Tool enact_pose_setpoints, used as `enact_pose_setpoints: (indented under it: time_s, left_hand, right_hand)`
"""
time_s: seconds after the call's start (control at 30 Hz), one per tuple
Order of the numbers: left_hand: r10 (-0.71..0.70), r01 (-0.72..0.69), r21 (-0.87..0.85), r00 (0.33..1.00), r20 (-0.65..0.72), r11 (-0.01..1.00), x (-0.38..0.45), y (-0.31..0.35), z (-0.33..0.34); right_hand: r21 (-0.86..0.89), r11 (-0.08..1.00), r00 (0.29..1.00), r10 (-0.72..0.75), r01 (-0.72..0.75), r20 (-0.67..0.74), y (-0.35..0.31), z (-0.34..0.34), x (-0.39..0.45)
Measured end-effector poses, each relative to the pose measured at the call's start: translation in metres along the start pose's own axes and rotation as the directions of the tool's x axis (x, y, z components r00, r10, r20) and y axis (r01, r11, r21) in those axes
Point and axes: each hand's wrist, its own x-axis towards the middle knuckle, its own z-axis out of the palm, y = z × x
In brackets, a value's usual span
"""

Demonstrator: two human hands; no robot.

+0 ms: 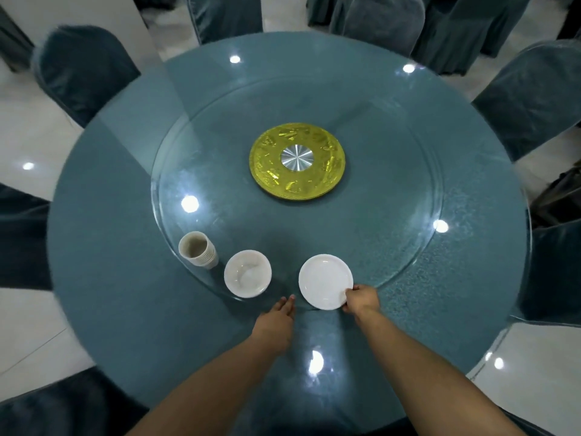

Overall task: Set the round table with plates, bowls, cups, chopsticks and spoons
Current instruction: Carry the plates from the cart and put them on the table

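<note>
A white plate [323,280] lies at the near edge of the glass turntable [393,215], and my right hand [361,299] grips its near right rim with the thumb on top. Left of it stands a white bowl [247,273], possibly a stack. Further left is a stack of beige cups [198,249], tilted slightly. My left hand [279,313] lies flat with straight fingers on the round table [125,278], its fingertips at the turntable's near edge, between bowl and plate. No chopsticks or spoons are in view.
A gold disc with a silver hub [297,162] sits at the turntable's centre. Teal-covered chairs [83,70] ring the table on all sides. The floor is glossy white tile.
</note>
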Motion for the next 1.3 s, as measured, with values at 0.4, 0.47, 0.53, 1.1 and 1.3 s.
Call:
enact_pose_setpoints:
  time_s: [0.4,0.47,0.53,1.1,1.3]
  left_hand:
    - [0.013,-0.014,-0.015,1.0,-0.018,1.0,-0.016,-0.052,-0.002]
    - [-0.001,0.001,-0.02,1.0,-0.015,1.0,-0.017,-0.055,0.001]
    - [-0.016,0.015,-0.032,1.0,-0.017,0.999,-0.019,-0.059,0.006]
    - [0.003,0.004,0.172,0.999,-0.037,0.985,-0.041,-0.024,0.027]
    - [0.172,-0.138,0.246,0.978,-0.12,0.959,-0.047,0.037,0.003]
  right_hand:
    - [-0.258,0.944,0.976,-0.183,0.208,0.116,-0.022,0.044,-0.017]
    - [-0.336,0.914,0.973,-0.198,0.226,0.116,-0.023,0.05,-0.022]
    - [-0.402,0.884,0.971,-0.215,0.24,0.106,-0.023,0.053,-0.027]
    - [-0.501,0.851,0.978,-0.204,0.16,-0.034,0.028,-0.019,-0.076]
    - [-0.399,0.911,0.979,-0.167,0.107,-0.118,0.073,-0.073,-0.113]
